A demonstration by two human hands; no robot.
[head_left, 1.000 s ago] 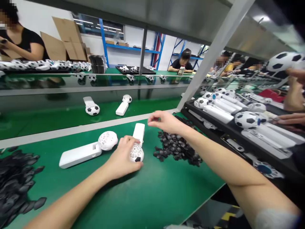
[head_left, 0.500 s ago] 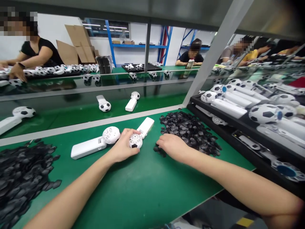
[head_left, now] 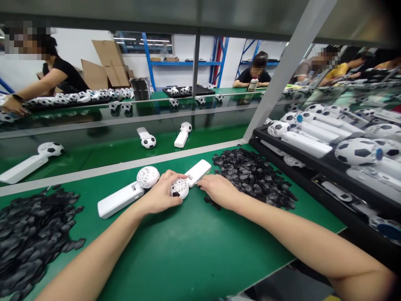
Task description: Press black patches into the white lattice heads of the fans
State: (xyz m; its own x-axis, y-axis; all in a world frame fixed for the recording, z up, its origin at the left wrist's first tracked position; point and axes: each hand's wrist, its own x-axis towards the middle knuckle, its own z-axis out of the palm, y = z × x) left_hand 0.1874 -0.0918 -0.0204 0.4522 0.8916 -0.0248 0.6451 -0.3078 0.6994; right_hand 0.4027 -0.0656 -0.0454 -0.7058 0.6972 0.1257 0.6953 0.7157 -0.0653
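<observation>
My left hand (head_left: 163, 192) grips the round, football-patterned head of a white device (head_left: 198, 172), whose handle points up and to the right on the green table. Close to that handle is my right hand (head_left: 216, 189), its fingers bent together; whatever they hold is too small to make out. A second white device (head_left: 120, 200) lies left of my left hand, its ball-shaped head beside my fingers. Beyond my right hand spreads a pile of small black pieces (head_left: 257, 175). A larger black pile (head_left: 37, 234) covers the table's left side.
Black trays (head_left: 313, 161) stacked with white devices stand at the right, beside a slanted grey post (head_left: 282, 79). Behind the table's pale edge (head_left: 125, 166), several devices lie on a green belt (head_left: 103, 156). People sit at benches across the back.
My right hand has moved left, from the edge of the black pile to the device's handle. My left hand still holds the device. The devices on the belt have shifted right in view.
</observation>
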